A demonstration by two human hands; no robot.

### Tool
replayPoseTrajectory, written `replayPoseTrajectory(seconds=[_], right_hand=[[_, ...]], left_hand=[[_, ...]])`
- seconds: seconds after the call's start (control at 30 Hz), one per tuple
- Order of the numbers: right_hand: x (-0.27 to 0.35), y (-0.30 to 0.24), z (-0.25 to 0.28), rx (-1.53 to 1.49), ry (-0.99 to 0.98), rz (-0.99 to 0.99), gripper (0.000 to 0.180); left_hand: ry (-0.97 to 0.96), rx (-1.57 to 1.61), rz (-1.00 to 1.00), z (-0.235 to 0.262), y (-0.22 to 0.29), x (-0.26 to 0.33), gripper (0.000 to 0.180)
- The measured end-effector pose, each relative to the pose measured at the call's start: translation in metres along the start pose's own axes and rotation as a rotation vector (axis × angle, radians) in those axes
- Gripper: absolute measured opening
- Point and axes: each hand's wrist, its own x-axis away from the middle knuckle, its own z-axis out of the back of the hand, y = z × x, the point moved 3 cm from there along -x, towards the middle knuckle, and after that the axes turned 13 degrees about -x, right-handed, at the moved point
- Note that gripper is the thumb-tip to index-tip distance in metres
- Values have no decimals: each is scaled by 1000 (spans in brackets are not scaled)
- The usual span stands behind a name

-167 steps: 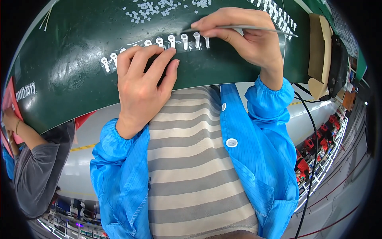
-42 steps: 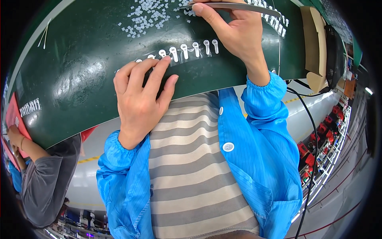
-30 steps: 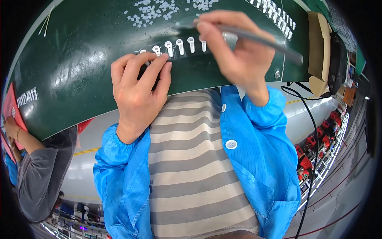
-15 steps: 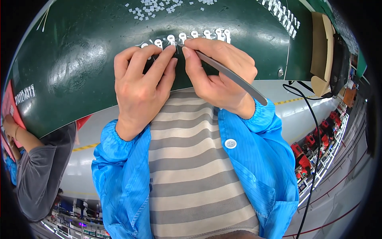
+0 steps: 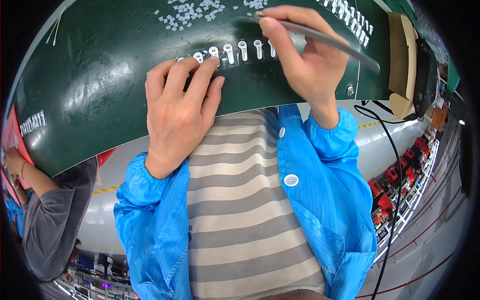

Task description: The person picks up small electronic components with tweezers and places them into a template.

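Note:
My left hand [image 5: 180, 112] lies palm down over the near edge of the green tabletop, fingers apart. Its index fingertip touches one of several small white key-shaped parts [image 5: 243, 50] standing in a row; some at the left end are partly hidden by the fingers. Raised to the right, my right hand [image 5: 317, 67] pinches grey tweezers [image 5: 345, 47] between thumb and index finger. Their tip points left, close to the small pale squares [image 5: 192, 14] scattered farther back. Whether the tips grip anything is too blurred to tell.
More white parts [image 5: 352, 20] stand in rows at the far right, beside an open cardboard box [image 5: 400, 60]. Another cluster of small parts [image 5: 34, 122] lies at the left. Thin sticks [image 5: 54, 27] rest at the far left. A co-worker's arm [image 5: 40, 180] reaches in at left.
My right hand, with the tweezers, has moved away from the row, up and to the right toward the pale squares. The left hand has barely moved.

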Motion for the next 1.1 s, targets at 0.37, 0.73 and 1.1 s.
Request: replayPoseTrajectory(seconds=[0.37,0.73,1.1], right_hand=[[-26,-8,-9,75,-32,-81,11],[-24,2,-7,24,-66,-31,12],[33,-35,-49,141,-82,101,16]], left_hand=[[34,55,14,3,-2,3,34],[116,60,113,5,-8,3,28],[149,82,104,3,-11,6,25]])
